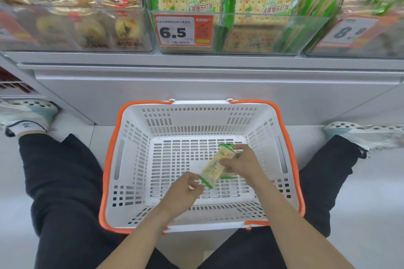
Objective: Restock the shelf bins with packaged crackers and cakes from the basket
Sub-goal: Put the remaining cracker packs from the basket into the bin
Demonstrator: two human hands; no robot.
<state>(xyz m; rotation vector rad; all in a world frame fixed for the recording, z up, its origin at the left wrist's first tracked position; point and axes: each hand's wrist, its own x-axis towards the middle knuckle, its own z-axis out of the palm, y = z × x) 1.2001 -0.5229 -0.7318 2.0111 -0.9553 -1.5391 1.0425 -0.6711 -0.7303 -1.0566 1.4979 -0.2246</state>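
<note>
I'm squatting over the basket (113, 159), which sits on the floor between my feet, right against the base of the shelf. My right hand (242, 162) is curled round the upper part of a green-edged cracker packet (215, 167), thumb and fingers closed on it, while my left hand (185, 188) pinches the packet's lower sealed end. The packet hangs tilted, just above the slotted basket floor. Under my right hand I can see a green strip that may be a second packet, but I can't tell for sure; otherwise the basket looks close to finished.

To do this well, I'd keep the hold on the sealed edges and flat sides rather than squeezing the middle, since the crackers inside would snap easily. Then lift it straight up and clear of the orange rim before swinging forward.

It belongs, I judge, in the clear bin of matching crackers (251, 35), directly above, behind the 6.5 price tag (182, 30). That bin is already stacked high, so the packet should slide in on edge or lie on top, label forward. The bin's front wall and the shelf ledge stand between me and it. The bin of round cakes (87, 28) on the left and the blurred bin with another tag (349, 30) on the right are not for this one.
</note>
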